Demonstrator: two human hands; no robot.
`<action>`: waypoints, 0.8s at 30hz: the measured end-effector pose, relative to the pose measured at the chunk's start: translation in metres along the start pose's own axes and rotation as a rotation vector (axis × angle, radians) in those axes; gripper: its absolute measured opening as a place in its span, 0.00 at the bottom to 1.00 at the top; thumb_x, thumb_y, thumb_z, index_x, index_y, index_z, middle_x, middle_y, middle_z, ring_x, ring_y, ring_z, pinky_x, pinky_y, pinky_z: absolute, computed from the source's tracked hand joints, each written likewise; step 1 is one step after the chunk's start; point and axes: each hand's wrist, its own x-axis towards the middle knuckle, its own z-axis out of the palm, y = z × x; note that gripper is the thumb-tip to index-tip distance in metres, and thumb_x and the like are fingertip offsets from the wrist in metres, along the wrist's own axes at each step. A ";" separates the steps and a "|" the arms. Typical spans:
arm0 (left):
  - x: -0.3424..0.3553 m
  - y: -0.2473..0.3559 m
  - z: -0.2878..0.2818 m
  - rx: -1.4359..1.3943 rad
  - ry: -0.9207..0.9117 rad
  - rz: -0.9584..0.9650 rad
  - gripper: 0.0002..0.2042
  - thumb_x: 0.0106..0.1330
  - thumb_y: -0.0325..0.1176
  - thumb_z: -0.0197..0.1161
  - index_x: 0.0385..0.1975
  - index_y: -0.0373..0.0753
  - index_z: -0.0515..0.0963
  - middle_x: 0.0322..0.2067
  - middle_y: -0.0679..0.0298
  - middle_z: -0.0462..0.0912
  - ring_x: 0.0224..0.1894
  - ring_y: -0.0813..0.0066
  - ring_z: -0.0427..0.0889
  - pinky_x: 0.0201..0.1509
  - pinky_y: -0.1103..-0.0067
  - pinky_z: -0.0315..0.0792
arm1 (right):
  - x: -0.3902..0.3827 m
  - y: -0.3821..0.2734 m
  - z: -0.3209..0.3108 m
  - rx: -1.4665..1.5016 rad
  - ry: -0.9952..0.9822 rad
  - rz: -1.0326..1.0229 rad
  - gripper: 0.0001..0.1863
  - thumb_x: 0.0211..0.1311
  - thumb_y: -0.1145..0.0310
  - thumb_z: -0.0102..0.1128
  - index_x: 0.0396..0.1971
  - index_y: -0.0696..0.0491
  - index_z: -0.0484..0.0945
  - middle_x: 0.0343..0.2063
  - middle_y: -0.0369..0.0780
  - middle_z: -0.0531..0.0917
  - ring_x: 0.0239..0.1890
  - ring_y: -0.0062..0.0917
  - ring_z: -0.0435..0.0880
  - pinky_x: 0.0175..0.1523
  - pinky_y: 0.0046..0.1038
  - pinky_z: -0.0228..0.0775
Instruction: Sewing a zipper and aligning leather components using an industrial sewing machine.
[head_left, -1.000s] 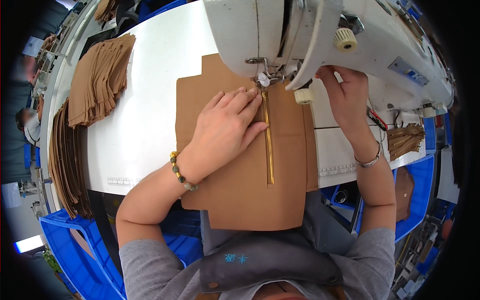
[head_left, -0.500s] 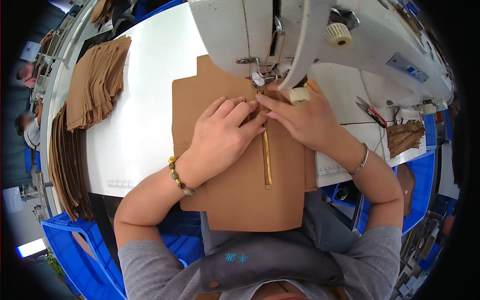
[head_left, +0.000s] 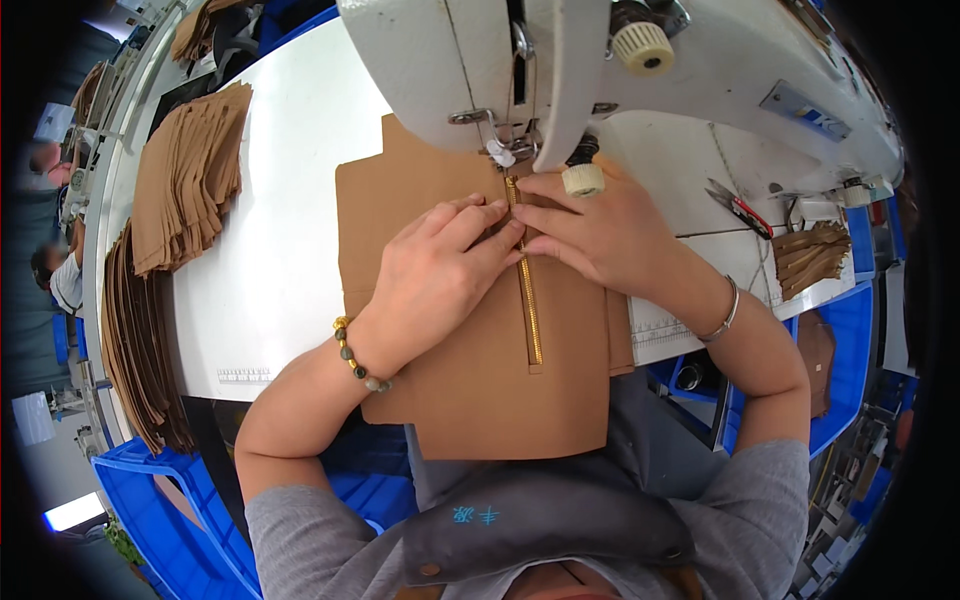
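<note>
A brown panel (head_left: 470, 385), seemingly leather or a similar sheet, lies on the white table and overhangs its near edge. Along a slot in its middle runs a gold-toothed zipper (head_left: 532, 315). Its far end reaches the needle and presser foot area of a white sewing machine (head_left: 430, 75). Resting on the panel left of the zipper is my left hand (head_left: 435, 255), fingers slightly bent, tips at the zipper's edge. My right hand (head_left: 600, 225) lies across from it, fingers spread, pressing along the zipper's right side. Part of it passes behind a cream knob (head_left: 583, 180).
Stacked brown pieces (head_left: 190, 180) lie at the table's left, with more hanging over the edge (head_left: 145, 340). Red-handled snips (head_left: 740, 210) and small brown strips (head_left: 810, 258) sit at right. Blue bins (head_left: 160, 500) stand below the table on both sides.
My right hand's fingers have drawn back slightly from the presser foot and now lie flatter beside the zipper. The view has shifted a little; the left hand stays on the panel.
</note>
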 end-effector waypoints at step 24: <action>0.008 -0.013 -0.008 -0.022 -0.093 -0.076 0.30 0.53 0.48 0.75 0.53 0.35 0.85 0.55 0.59 0.86 0.59 0.55 0.82 0.62 0.66 0.76 | 0.000 -0.006 -0.002 -0.062 -0.101 0.044 0.28 0.56 0.48 0.72 0.50 0.52 0.85 0.51 0.39 0.84 0.59 0.32 0.80 0.75 0.45 0.62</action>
